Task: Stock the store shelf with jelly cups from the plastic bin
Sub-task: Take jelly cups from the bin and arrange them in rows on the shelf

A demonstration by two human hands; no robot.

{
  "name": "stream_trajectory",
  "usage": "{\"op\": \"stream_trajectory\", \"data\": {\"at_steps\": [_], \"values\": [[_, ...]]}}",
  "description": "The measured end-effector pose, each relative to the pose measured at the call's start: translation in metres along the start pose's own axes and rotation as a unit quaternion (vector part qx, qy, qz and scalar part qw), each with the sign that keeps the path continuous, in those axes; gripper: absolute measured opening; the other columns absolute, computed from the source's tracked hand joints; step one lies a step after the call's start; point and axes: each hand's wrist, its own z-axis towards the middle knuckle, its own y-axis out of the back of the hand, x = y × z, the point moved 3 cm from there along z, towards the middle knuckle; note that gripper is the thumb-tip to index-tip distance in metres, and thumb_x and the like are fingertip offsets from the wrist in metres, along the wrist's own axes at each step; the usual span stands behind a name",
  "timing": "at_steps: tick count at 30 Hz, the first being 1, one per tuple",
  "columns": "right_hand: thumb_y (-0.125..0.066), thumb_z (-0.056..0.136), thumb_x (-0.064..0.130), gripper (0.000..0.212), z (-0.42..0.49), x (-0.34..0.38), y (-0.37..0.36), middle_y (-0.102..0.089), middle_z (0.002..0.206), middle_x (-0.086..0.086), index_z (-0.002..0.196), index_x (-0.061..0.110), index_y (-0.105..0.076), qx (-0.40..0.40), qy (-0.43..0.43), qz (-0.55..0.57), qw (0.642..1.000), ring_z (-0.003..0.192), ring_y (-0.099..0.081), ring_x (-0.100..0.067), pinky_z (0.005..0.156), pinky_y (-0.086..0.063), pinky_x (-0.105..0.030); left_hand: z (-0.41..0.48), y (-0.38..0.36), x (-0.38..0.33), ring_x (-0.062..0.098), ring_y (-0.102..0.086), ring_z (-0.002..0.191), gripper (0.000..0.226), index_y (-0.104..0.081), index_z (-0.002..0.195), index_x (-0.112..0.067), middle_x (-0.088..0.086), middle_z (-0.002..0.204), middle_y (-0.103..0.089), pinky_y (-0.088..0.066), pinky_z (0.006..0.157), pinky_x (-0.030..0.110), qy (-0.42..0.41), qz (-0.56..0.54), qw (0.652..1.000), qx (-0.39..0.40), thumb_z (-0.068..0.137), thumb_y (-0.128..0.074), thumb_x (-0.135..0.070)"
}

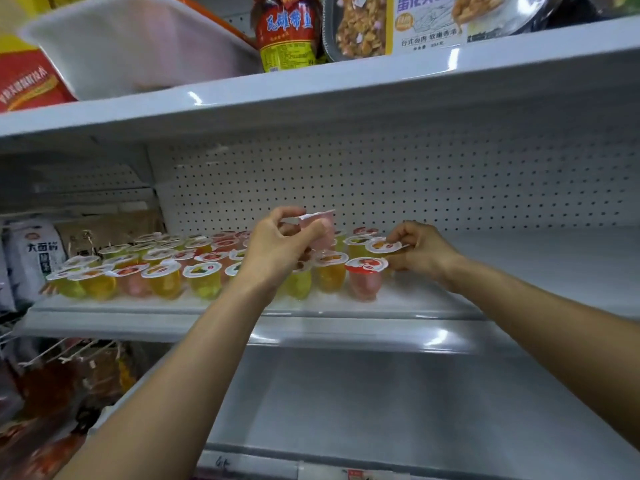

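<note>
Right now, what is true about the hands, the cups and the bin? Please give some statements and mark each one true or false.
1. The left hand holds a pink cup above the rows of cups. True.
2. Every cup in the rows is pink. False: many are yellow or orange.
3. The right hand pinches the lid of an orange cup at the right end of the rows. True.
4. The bin stands beside the cups. False: it is on the upper shelf.
</note>
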Motion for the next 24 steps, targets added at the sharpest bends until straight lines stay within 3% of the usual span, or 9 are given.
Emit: {"op": "stream_trajectory", "data": {"at_steps": [6,10,14,18,20,24], "values": [[-0.077,0.074,-0.004,0.031,0.01,-0.008,-0.007,-0.066,0.105,-0.012,0.092,0.012,-0.058,0.01,-0.01,0.007,1.0,0.081,-0.062,-0.022,0.075,-0.058,-0.041,0.021,-0.007,0.007,0.01,-0.065,0.062,0.047,-0.056,0.122,-0.019,0.006,0.104,-0.071,-0.051,0.063,0.027,0.0,0.014,1.0,0.017,0.082,-0.077,-0.031],[-0.073,0.079,0.002,0.032,0.01,-0.006,-0.001,-0.062,0.111,-0.01,0.104,0.018,-0.06,0.068,-0.018,-0.058,0.996,0.08,-0.06,-0.019,0.076,-0.055,-0.036,0.026,-0.011,0.004,0.013,-0.065,0.069,0.046,-0.056,0.123,-0.019,0.004,0.105,-0.07,-0.051,0.059,0.021,0.004,0.03,0.999,0.033,0.083,-0.075,-0.032],[-0.066,0.084,0.004,0.044,0.011,0.029,0.028,-0.054,0.12,-0.004,0.12,0.029,-0.058,0.023,0.057,-0.089,0.994,0.104,-0.054,-0.016,0.079,-0.047,-0.024,0.034,-0.019,-0.003,0.015,-0.064,0.069,0.047,-0.056,0.121,-0.016,0.008,0.105,-0.068,-0.051,0.057,0.022,0.002,0.031,0.998,0.053,0.082,-0.077,-0.03],[-0.075,0.082,0.024,0.058,0.008,0.067,0.035,-0.063,0.111,0.004,0.134,0.036,-0.051,0.062,0.115,-0.063,0.989,0.095,-0.062,-0.008,0.066,-0.047,-0.013,0.049,-0.043,-0.019,0.019,-0.063,0.073,0.048,-0.058,0.112,-0.01,0.009,0.1,-0.069,-0.054,0.067,0.031,-0.009,0.04,0.995,0.088,0.075,-0.083,-0.029],[-0.076,0.081,0.022,0.057,0.01,0.07,0.032,-0.065,0.107,0.005,0.132,0.032,-0.054,0.056,0.127,-0.065,0.988,0.091,-0.063,-0.005,0.061,-0.045,-0.008,0.057,-0.056,-0.025,0.019,-0.066,0.075,0.05,-0.059,0.109,-0.008,0.011,0.097,-0.071,-0.055,0.069,0.031,-0.02,0.044,0.993,0.104,0.072,-0.085,-0.03],[-0.078,0.078,0.018,0.047,0.02,0.057,0.035,-0.068,0.103,0.002,0.122,0.022,-0.06,0.006,0.125,-0.044,0.991,0.09,-0.065,-0.013,0.065,-0.051,-0.019,0.073,-0.071,-0.026,0.023,-0.069,0.078,0.041,-0.061,0.104,-0.004,0.014,0.093,-0.07,-0.06,0.074,0.033,-0.035,0.033,0.989,0.138,0.073,-0.084,-0.018]]}}
